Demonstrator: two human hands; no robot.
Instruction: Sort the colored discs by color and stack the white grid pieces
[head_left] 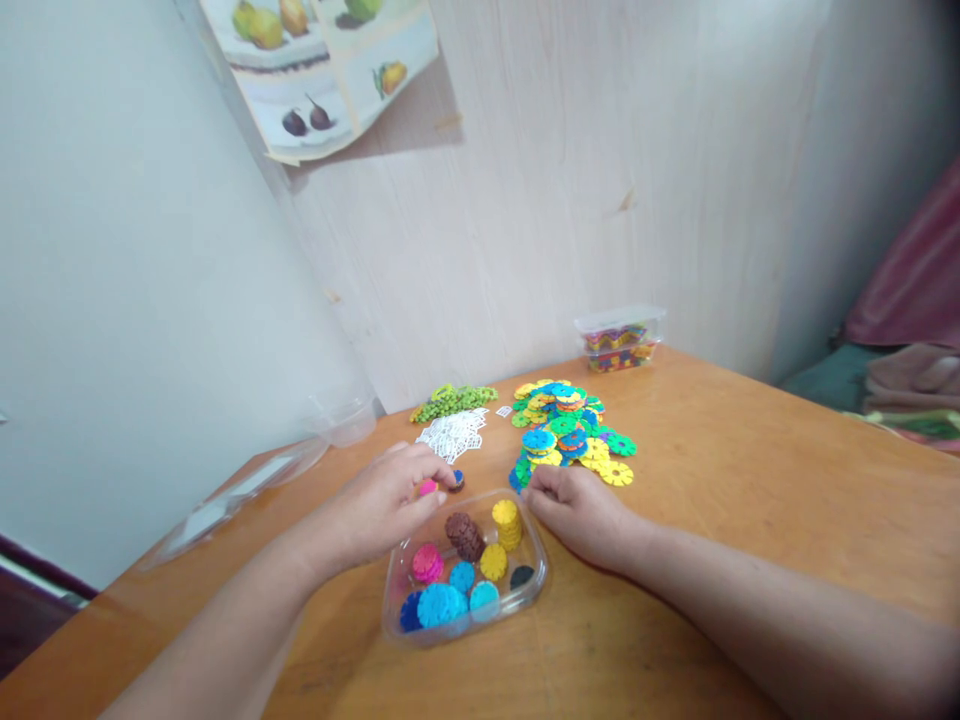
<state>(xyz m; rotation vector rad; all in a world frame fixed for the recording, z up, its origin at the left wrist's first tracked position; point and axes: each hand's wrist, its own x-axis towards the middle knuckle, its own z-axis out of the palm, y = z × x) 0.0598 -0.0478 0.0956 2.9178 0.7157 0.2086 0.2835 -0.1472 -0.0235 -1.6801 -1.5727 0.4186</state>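
Observation:
My left hand (394,490) reaches over the far left edge of the clear plastic tray (541,570), thumb and fingers apart. Its fingertips are at a small dark blue disc stack (457,480), and a pink disc (427,487) lies between thumb and fingers. To the right of the tray rests my right hand (577,505), fingers curled in; whatever they may hold is hidden. Inside the tray are a brown disc stack (465,537), yellow discs (508,522), pink discs (427,562), light blue discs (441,605) and a black disc (521,577).
Beyond my right hand spreads a pile of notched flower discs (566,425). White flat pieces (454,435) and green pieces (457,402) lie behind the tray. A lidded box (621,340) stands at the back, and an upright clear container (349,420) at the left edge.

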